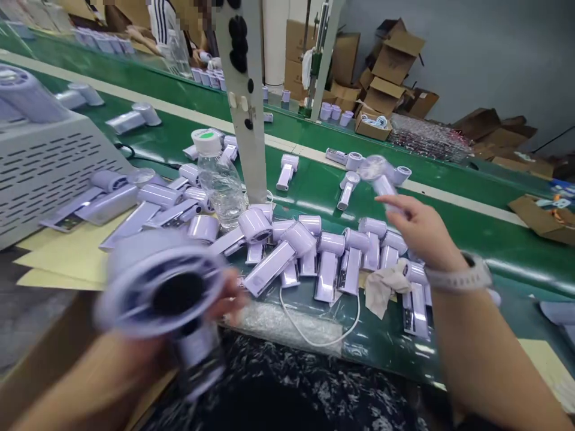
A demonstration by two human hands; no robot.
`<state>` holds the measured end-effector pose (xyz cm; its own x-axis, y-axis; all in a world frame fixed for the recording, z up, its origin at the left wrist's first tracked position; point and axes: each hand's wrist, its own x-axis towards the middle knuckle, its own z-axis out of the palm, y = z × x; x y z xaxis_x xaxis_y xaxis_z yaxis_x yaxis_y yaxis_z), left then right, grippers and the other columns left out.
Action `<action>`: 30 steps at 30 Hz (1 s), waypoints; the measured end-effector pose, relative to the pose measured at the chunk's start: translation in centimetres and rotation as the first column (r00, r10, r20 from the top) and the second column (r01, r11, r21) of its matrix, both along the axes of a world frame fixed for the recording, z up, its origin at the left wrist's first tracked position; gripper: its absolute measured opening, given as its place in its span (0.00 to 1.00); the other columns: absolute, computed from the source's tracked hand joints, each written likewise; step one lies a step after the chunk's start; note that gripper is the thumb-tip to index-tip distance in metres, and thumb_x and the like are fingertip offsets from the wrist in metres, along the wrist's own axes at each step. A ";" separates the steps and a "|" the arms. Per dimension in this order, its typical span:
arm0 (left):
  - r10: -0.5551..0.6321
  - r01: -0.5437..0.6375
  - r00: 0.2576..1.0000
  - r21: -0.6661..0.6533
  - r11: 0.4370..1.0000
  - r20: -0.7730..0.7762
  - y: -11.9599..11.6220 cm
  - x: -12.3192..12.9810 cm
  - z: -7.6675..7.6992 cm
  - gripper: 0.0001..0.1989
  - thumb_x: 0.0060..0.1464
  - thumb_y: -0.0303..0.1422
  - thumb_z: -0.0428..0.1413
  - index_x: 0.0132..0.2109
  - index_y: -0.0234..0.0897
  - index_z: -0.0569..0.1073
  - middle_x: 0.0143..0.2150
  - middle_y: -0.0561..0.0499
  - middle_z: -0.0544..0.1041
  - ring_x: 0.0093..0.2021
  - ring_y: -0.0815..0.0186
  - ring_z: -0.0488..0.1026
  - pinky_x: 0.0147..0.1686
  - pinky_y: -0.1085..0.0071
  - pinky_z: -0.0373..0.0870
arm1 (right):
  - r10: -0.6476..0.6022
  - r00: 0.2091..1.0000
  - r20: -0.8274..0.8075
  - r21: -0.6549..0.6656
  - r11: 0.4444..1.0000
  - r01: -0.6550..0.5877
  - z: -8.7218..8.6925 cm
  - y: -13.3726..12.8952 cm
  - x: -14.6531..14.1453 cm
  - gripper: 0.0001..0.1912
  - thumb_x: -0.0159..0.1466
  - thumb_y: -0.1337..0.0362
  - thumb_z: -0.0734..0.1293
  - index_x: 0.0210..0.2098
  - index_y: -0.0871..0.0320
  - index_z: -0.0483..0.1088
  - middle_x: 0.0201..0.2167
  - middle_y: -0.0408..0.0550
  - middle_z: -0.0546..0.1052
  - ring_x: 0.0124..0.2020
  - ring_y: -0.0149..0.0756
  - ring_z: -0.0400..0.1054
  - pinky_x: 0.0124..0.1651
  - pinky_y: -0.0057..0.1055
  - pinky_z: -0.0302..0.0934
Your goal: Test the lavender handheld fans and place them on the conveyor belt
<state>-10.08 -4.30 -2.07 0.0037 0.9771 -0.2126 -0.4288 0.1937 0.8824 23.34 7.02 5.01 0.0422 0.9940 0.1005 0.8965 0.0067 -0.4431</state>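
My left hand point(224, 299) holds a blurred lilac handheld fan point(164, 287) close to the camera, its round head facing me. My right hand point(415, 224), with a white watch on the wrist, reaches out over the green belt and grips another lilac fan point(381, 179) by its handle. Below it lies a row of several lilac fans point(332, 251) on the green table point(395, 341). A crumpled cloth point(381, 287) rests among them.
A clear water bottle point(218, 179) stands by a white post point(247, 102). A grey vented machine point(49, 161) sits at left, yellow sheets point(63, 257) beside it. A white cable point(314, 329) loops near the table edge. Cardboard boxes point(386, 78) pile at the back. Another person point(166, 24) works across the belt.
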 end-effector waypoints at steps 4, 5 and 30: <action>-0.261 0.191 0.897 0.220 0.956 0.355 2.0 8.5 1.0 0.32 0.49 0.54 0.68 0.53 0.37 0.78 0.57 0.42 0.81 0.61 0.46 0.76 0.60 0.54 0.74 | 0.346 0.933 -0.101 0.302 0.904 -0.303 -2.4 -10.0 -4.9 0.23 0.71 0.72 0.60 0.59 0.47 0.76 0.65 0.51 0.71 0.63 0.50 0.68 0.63 0.51 0.64; -0.280 0.211 0.865 0.204 0.956 0.417 2.5 10.2 0.9 0.31 0.47 0.55 0.69 0.50 0.37 0.79 0.53 0.42 0.83 0.60 0.46 0.76 0.61 0.53 0.74 | 0.362 0.925 -0.119 0.338 0.890 -0.305 -3.3 -11.6 -5.4 0.25 0.72 0.70 0.60 0.64 0.47 0.70 0.67 0.52 0.69 0.66 0.52 0.65 0.65 0.54 0.62; -0.305 0.205 0.856 0.267 0.942 0.419 4.7 12.1 2.3 0.36 0.38 0.70 0.62 0.29 0.39 0.71 0.50 0.43 0.82 0.60 0.42 0.75 0.54 0.53 0.77 | 0.078 0.778 -0.623 -0.065 0.986 -0.151 -6.1 -15.3 -3.4 0.14 0.69 0.51 0.64 0.42 0.54 0.75 0.23 0.43 0.74 0.26 0.40 0.72 0.32 0.34 0.65</action>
